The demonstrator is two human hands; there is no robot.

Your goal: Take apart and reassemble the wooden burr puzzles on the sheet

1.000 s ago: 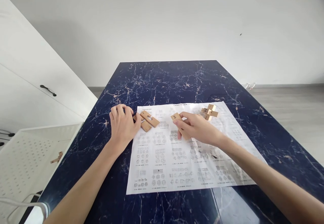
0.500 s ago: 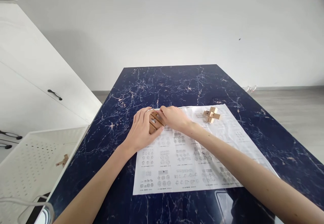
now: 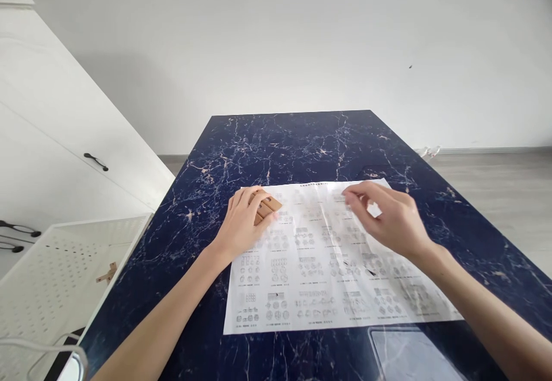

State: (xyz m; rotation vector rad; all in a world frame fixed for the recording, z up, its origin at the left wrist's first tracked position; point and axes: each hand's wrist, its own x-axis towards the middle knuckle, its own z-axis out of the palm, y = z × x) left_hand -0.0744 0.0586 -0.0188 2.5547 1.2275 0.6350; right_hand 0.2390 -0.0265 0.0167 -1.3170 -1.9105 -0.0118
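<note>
My left hand [image 3: 244,217] is curled round a small group of brown wooden puzzle pieces [image 3: 264,211] lying side by side near the upper left of a printed paper sheet [image 3: 310,237]. Its fingers rest over their far side, and the thumb is against the near side. Over the sheet's right part, my right hand [image 3: 386,214] has its thumb and index finger brought together in a pinch. What is between those fingertips, if anything, cannot be made out. The sheet carries rows of small puzzle diagrams.
A dark blue marbled table [image 3: 276,145] lies under the sheet. A dark glossy phone-like slab [image 3: 409,352] is at the near edge. To the left, a white perforated tray [image 3: 56,260] holds a wooden piece [image 3: 107,273] beside a white cabinet [image 3: 64,116].
My right hand has left the brown pieces and moved right, over the spot where a light wooden cross puzzle lay. That cross no longer shows. My left hand stays on the pieces.
</note>
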